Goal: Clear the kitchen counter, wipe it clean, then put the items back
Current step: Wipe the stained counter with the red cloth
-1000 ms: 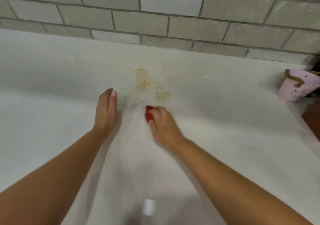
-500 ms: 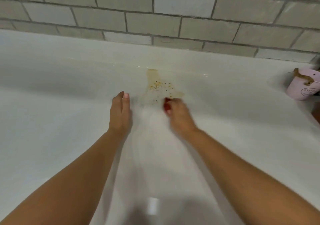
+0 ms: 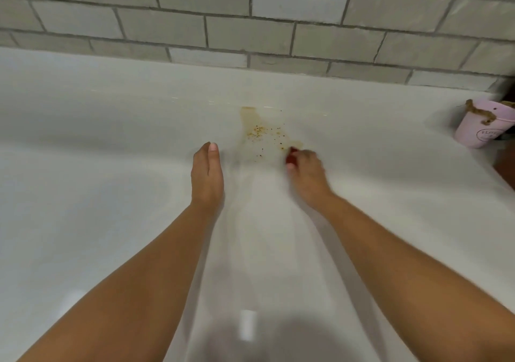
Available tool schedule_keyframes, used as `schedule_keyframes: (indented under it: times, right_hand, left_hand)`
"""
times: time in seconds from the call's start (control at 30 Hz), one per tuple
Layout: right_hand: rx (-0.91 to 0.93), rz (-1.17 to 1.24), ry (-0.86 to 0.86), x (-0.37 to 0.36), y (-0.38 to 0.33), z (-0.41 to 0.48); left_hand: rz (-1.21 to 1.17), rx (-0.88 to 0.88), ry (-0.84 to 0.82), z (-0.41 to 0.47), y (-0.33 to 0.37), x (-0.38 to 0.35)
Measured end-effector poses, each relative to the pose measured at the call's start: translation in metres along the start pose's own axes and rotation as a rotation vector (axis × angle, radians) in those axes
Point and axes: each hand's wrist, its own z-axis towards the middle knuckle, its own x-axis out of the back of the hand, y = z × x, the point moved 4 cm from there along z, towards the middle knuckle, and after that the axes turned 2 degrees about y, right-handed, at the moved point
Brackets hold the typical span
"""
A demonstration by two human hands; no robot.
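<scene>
A white counter (image 3: pixel 97 166) carries a yellowish-brown stain with dark specks (image 3: pixel 260 133) near its middle. My right hand (image 3: pixel 305 172) is blurred and grips a small red thing (image 3: pixel 290 157), mostly hidden under the fingers, at the stain's lower right edge. My left hand (image 3: pixel 207 175) lies flat on the counter just left of the stain, fingers straight and together. What the red thing is cannot be told.
A pink bucket-shaped pot (image 3: pixel 482 127) with a rope handle stands at the counter's far right, beside a brown edge. A grey tiled wall (image 3: pixel 250 27) closes the back. A shadow darkens the counter's near part.
My right hand has slid forward with the red thing, from below the stain to its lower right edge. The left hand has stayed flat on the counter.
</scene>
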Motion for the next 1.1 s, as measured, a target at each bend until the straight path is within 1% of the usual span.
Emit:
schedule_keyframes:
  times: [0.07, 0.1, 0.13, 0.2, 0.27, 0.4, 0.47, 0.53, 0.6, 0.7, 0.77, 0.83, 0.9, 1.0, 1.03, 1.1]
  right_hand:
    - [0.214, 0.061, -0.114, -0.025, -0.049, -0.038]
    - [0.289, 0.086, -0.158, -0.030, -0.063, -0.060]
    - [0.340, 0.122, -0.183, -0.028, -0.069, -0.077]
    - [0.345, 0.160, -0.202, -0.014, -0.055, -0.083]
    - [0.241, 0.134, -0.155, 0.006, -0.018, -0.062]
    - [-0.095, -0.005, 0.040, 0.042, 0.067, 0.005]
    - [-0.207, -0.024, 0.063, 0.039, 0.077, 0.034]
    - [-0.218, -0.033, 0.068, 0.023, 0.060, 0.056]
    - [-0.131, -0.015, 0.012, 0.001, 0.027, 0.064]
    - [0.107, 0.016, -0.128, -0.028, -0.023, 0.035]
    - [0.238, 0.049, -0.182, -0.029, -0.036, 0.004]
    - [0.293, 0.070, -0.190, -0.015, -0.022, -0.009]
    - [0.207, 0.030, -0.131, 0.006, 0.011, 0.007]
    - [-0.068, -0.024, -0.030, 0.023, 0.057, 0.055]
    - [-0.128, -0.034, -0.009, 0.020, 0.058, 0.067]
    - [-0.141, -0.054, 0.010, 0.002, 0.038, 0.079]
  left_hand:
    - [-0.025, 0.017, 0.000, 0.002, -0.001, 0.002]
    - [-0.036, 0.030, -0.005, 0.003, -0.002, 0.002]
    - [-0.042, 0.040, -0.013, 0.004, -0.003, 0.002]
    - [-0.047, 0.053, -0.026, 0.004, -0.004, 0.003]
    - [-0.075, 0.065, -0.031, 0.005, -0.006, 0.003]
    - [-0.083, 0.061, -0.039, 0.005, -0.007, 0.002]
    - [-0.076, 0.048, -0.038, 0.005, -0.006, 0.000]
    - [-0.084, 0.045, -0.037, 0.005, -0.006, 0.000]
    - [-0.094, 0.070, -0.029, 0.006, -0.009, 0.000]
    - [-0.010, 0.057, 0.014, 0.009, -0.005, 0.001]
    - [0.050, 0.012, 0.056, 0.018, 0.002, 0.001]
    - [0.093, -0.023, 0.073, 0.032, 0.008, 0.003]
    - [0.107, -0.025, 0.066, 0.047, 0.006, 0.005]
    - [0.084, 0.002, 0.064, 0.057, -0.004, 0.007]
    - [0.092, -0.001, 0.063, 0.058, -0.006, 0.007]
    - [0.132, -0.030, 0.051, 0.058, -0.008, 0.004]
